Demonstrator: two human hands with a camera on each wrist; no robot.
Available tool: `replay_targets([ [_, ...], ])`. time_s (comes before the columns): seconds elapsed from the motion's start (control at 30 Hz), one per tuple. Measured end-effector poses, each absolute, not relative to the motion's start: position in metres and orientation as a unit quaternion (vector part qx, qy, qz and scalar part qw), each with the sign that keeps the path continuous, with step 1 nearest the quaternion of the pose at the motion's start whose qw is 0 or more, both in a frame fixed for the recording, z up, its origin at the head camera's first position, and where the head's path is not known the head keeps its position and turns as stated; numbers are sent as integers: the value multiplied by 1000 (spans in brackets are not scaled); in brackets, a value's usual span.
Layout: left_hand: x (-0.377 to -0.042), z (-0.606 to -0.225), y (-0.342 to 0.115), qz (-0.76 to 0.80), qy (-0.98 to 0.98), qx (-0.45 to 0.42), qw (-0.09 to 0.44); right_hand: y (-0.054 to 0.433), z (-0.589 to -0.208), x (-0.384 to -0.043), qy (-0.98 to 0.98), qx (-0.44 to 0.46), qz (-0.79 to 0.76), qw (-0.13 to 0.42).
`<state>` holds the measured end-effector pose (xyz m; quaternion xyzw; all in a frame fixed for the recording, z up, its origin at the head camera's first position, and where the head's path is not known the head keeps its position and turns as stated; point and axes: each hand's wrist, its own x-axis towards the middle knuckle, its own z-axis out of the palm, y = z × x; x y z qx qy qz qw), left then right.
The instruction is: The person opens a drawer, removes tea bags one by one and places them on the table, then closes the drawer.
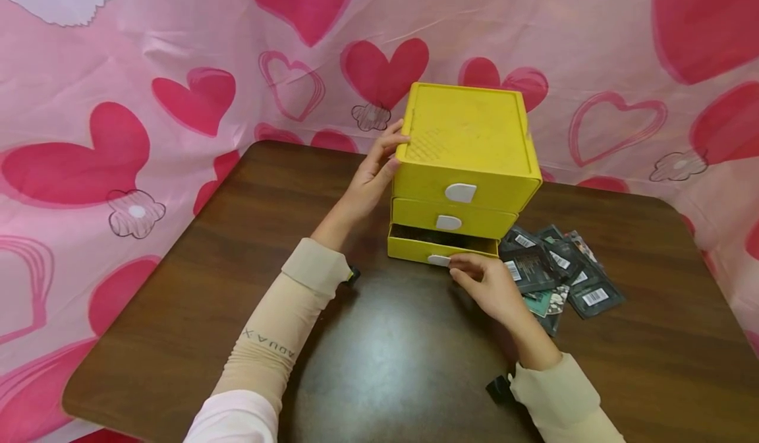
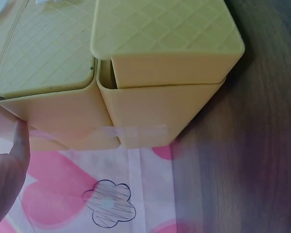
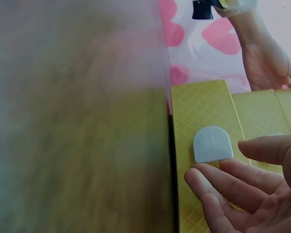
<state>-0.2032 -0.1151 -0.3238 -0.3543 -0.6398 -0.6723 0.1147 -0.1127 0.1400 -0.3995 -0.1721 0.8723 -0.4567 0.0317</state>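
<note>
A dark wood-grain table with rounded corners stands against a pink cloth printed with red hearts and outlined flowers. The yellow drawer unit stands toward its far side, its bottom drawer partly pulled out and the two drawers above it closed. The left hand lies against the unit's left side, fingers extended and thumb near the front edge, pressing rather than grasping. The right hand reaches to the bottom drawer's white handle; its fingers are relaxed and slightly bent, tips at the handle's edge, the thumb apart. Dark packets, several with barcode labels, lie in an overlapping pile just right of the unit, beside the right hand. Beige sleeves cover both forearms.
</note>
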Motion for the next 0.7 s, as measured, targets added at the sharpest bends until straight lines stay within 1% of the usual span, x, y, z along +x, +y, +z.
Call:
replay_targets([
  [0.13,-197,-317,-114,-669,-641,-355,120,143,-395,-105,868,-189,-455,60],
  [0.33,-195,-316,-114,-664,-647,-353,129,151,-390,-96,854,-242,-449,107],
  [0.6,-195,-317,-114,-665,-646,-351,132,158,-377,-86,838,-299,-416,189],
  [0.7,-196,-316,-114,-666,-643,-353,135,158,-373,-82,835,-311,-403,208],
])
